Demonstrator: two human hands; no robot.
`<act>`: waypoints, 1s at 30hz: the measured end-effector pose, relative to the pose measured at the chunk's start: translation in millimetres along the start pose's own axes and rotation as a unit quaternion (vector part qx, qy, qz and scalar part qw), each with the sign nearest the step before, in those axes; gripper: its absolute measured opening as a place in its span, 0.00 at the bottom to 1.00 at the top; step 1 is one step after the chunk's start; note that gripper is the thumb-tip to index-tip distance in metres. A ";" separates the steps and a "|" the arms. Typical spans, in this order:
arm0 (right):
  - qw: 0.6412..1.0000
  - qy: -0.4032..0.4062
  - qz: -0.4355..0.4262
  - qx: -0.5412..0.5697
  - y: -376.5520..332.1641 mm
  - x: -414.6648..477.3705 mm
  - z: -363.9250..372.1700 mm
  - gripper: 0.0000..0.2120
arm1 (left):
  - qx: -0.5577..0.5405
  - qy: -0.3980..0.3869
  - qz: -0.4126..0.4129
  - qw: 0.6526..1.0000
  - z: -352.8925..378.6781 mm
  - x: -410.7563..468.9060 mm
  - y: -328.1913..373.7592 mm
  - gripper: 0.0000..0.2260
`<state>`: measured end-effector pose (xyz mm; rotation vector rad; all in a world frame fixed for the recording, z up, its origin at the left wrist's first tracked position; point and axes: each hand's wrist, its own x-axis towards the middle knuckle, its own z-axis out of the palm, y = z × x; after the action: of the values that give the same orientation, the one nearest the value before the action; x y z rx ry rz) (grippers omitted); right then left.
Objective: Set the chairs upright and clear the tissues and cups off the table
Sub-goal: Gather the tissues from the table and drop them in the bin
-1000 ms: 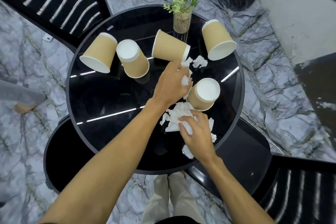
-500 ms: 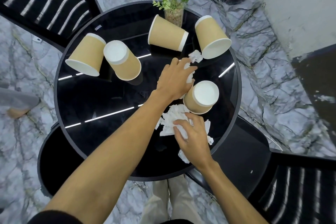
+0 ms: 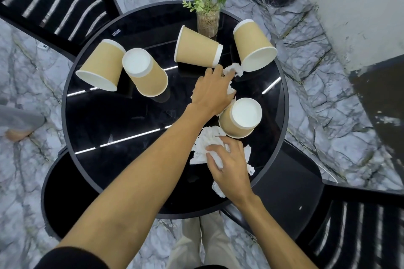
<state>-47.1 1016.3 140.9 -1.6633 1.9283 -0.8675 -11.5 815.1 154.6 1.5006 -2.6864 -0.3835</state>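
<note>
One round, glossy black table (image 3: 105,129) carries five tan paper cups with white rims: three tipped cups (image 3: 197,49) along the far edge and two upside-down cups (image 3: 144,72), one of them near the right edge. Two clumps of white tissue show. The right hand (image 3: 229,168) curls its fingers around the crumpled tissue pile (image 3: 205,142) at the near edge. The left hand (image 3: 213,91) stretches forward, fingertips touching a small tissue wad (image 3: 236,69) beside the far-right cup.
</note>
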 end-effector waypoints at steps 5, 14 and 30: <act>1.000 -0.001 0.000 -0.001 -0.3 -0.3 -0.1 0.07 | -0.043 0.073 -0.001 0.996 7.4 -17.2 -7.4 0.13; 1.000 -0.004 -0.021 0.021 -0.7 -2.8 -0.3 0.06 | -0.163 0.182 -0.039 0.969 1.0 -70.4 -29.7 0.08; 0.983 -0.095 -0.152 0.051 -86.6 -7.3 15.1 0.08 | -0.165 0.250 -0.234 0.925 -66.9 -250.9 -92.7 0.12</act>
<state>25.4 1014.3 191.1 -1.9321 1.5044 -0.8661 209.4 967.2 218.9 1.8124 -1.7710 -0.3765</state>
